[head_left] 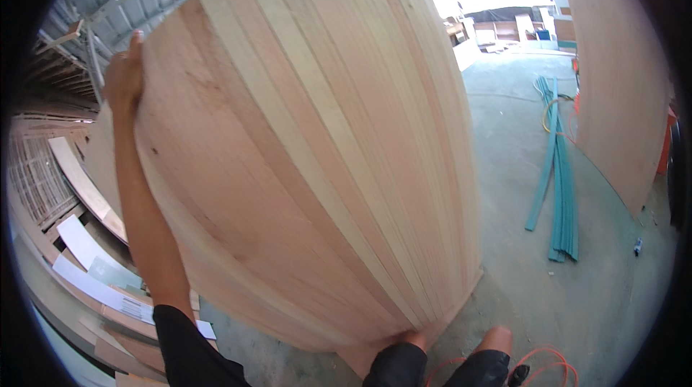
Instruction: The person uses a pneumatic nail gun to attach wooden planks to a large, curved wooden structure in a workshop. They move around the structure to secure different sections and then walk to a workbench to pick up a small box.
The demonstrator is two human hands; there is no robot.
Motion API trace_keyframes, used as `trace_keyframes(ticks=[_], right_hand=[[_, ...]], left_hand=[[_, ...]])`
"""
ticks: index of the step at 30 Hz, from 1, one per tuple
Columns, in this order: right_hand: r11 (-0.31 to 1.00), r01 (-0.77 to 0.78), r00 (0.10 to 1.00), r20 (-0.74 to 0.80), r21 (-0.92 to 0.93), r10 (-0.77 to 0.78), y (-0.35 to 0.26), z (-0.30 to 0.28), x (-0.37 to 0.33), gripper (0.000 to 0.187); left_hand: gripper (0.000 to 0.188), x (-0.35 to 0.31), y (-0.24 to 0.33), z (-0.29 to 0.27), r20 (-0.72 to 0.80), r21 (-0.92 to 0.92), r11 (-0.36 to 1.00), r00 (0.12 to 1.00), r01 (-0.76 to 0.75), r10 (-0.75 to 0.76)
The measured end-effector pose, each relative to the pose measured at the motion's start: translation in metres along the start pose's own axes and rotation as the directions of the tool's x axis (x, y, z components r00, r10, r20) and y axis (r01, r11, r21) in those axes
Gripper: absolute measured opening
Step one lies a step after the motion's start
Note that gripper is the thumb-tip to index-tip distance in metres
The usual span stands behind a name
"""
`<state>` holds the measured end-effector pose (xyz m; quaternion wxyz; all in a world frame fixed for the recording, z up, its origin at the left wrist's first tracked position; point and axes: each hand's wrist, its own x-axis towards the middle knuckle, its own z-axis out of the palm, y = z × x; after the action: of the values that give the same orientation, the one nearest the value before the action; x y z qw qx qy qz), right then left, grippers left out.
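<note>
One left hand (126,78) is raised at the upper left edge of a large wooden panel (310,142), bent around that edge and apparently gripping it; one digit points upward, while the others are partly hidden, so how tightly they close cannot be told. The right hand is out of view, and whether it supports anything cannot be told.

The panel stands tilted, spreading from the left hand to its right and down toward the person's knees (497,340). Its pale and reddish strips lie side by side in one continuous face, so the joining of that face looks done. The lifting also seems well advanced, since the panel is up off the flat. What appears left is the placing: the hand has not let go, and no separate support is visible. Whether the lower edge rests on the floor (504,142) is unclear.

Well to the right of the hand, beyond the panel, a second wooden panel (623,91) stands upright, with teal strips (561,178) lying on the floor between the two. Below the hand, outside the forearm, are several boards (86,243). Far below and right, an orange cable (551,352) curls beside the knees.
</note>
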<state>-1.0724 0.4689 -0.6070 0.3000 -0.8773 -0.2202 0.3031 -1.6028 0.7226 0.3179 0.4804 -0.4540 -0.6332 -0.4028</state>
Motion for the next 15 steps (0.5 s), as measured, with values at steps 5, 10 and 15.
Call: trace_keyframes(ticks=[5, 10, 15], right_hand=[[0.998, 0.048, 0.996, -0.073, -0.031, -0.05, -0.025, -0.01, -0.01, 0.034], [0.993, 0.087, 0.992, -0.08, -0.083, -0.094, -0.05, -0.003, -0.031, 0.035], [0.986, 0.11, 0.974, -0.182, -0.123, -0.132, -0.065, -0.021, -0.039, 0.036]], left_hand=[[0.084, -0.017, 0.025, -0.011, -0.053, -0.021, 1.0, 0.998, 0.02, -0.021], [0.084, -0.01, 0.013, 0.002, -0.153, -0.059, 0.991, 0.982, -0.118, 0.108], [0.087, -0.012, 0.009, 0.003, -0.164, -0.195, 0.976, 0.984, -0.097, 0.065]])
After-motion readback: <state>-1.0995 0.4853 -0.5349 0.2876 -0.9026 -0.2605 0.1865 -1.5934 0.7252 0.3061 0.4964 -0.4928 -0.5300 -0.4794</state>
